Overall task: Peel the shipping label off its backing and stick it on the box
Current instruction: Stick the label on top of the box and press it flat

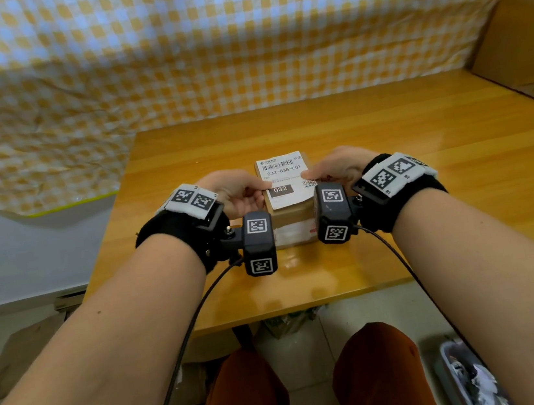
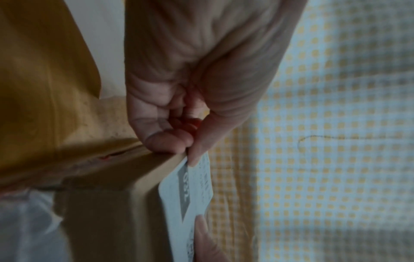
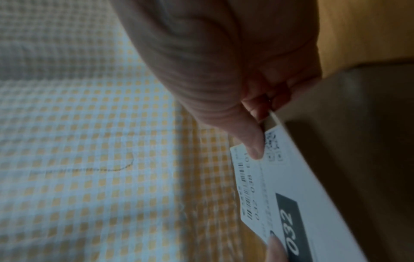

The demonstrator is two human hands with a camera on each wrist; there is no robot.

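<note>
A small brown cardboard box (image 1: pixel 289 218) stands in the middle of the wooden table (image 1: pixel 421 148). The white shipping label (image 1: pixel 284 174), printed with a barcode and a black "032" block, lies over the box top, its near edge slightly lifted. My left hand (image 1: pixel 262 187) pinches the label's left edge, thumb on top. My right hand (image 1: pixel 309 176) pinches its right edge beside the QR code. The left wrist view shows the label (image 2: pixel 195 186) standing a little off the box (image 2: pixel 112 203). In the right wrist view my thumb presses the label (image 3: pixel 280 186) next to the box (image 3: pixel 358 141). No backing sheet is visible.
A yellow-and-white checked cloth (image 1: pixel 172 61) hangs behind the table and drapes off to the left. A large cardboard panel (image 1: pixel 523 42) leans at the back right. The table's front edge (image 1: pixel 306 306) runs just beyond my knees, with clutter on the floor below.
</note>
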